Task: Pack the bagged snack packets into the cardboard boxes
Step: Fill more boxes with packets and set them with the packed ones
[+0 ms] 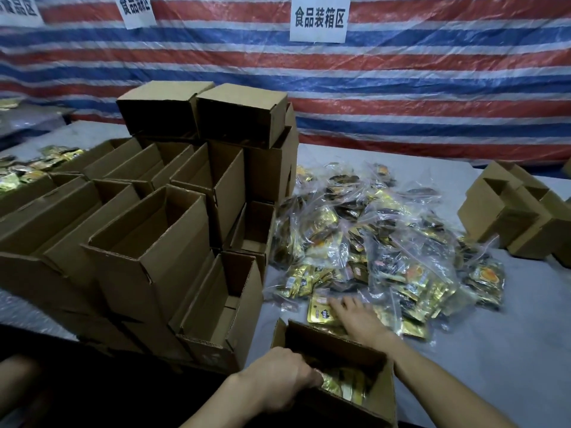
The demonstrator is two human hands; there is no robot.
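Near the front edge of the tabletop [482, 375] sits an open box [384, 393], part-filled with gold packets [343, 389] lying in its bottom. The left hand [278, 378] grips the box's near-left wall, fingers curled over the rim and into the opening, which steadies it. The right hand [355, 318] reaches past the far wall to the nearest bag [323, 310] of the heap of bagged snack packets [386, 236]. Its fingers are spread and laid flat on the clear plastic, and as far as can be seen nothing is pinched or lifted yet. The step in hand looks like fetching the next bag. To do it well, the right hand should close on this one bag alone, thumb under its near edge, since the bags overlap and the slippery film may drag a neighbour along. Lifting it clear over the box's far wall, rather than sliding it, would avoid catching on the cardboard. The bag ought to go in flat or on edge beside what is there, so the remaining room fills evenly. The left hand would do well to ease its fingers back from the opening so they do not block the way. Stacked empty boxes [154, 230] stand just to the left, and further boxes [506, 211] wait at the far right.
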